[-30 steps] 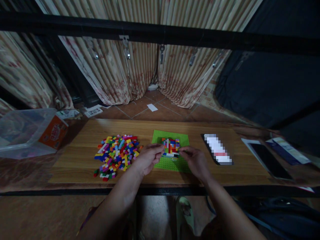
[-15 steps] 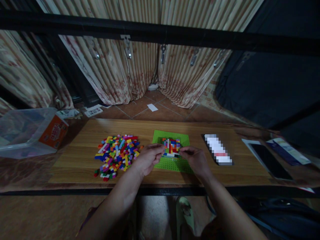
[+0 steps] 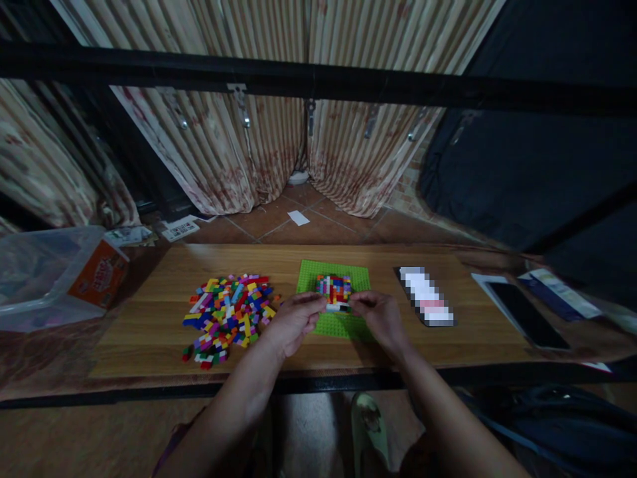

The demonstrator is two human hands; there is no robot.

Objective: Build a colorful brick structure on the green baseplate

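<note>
A small block of multicoloured toy bricks (image 3: 334,289) sits over a green studded baseplate (image 3: 338,328), with white and dark pieces along its near edge. At its left side is my left hand (image 3: 297,318), thumb and forefinger pinched together against the edge. My right hand (image 3: 381,317) pinches at the opposite side, its fingertips by the near right corner. Both hands look closed on the brick block, though the fingers partly hide the contact. To the left, a pile of loose toy bricks (image 3: 231,309) in many colours spreads over the wooden board (image 3: 149,338).
Right of the baseplate lies a phone (image 3: 426,297) with a blurred screen. Another dark phone (image 3: 530,315) rests on white paper farther right. A clear plastic bin (image 3: 50,279) with an orange label stands at left. Behind the board hang striped curtains (image 3: 269,146).
The whole view has shifted slightly, so the board and bricks appear a little farther left. Both hands stay at the sides of the brick block, with only slight finger movement.
</note>
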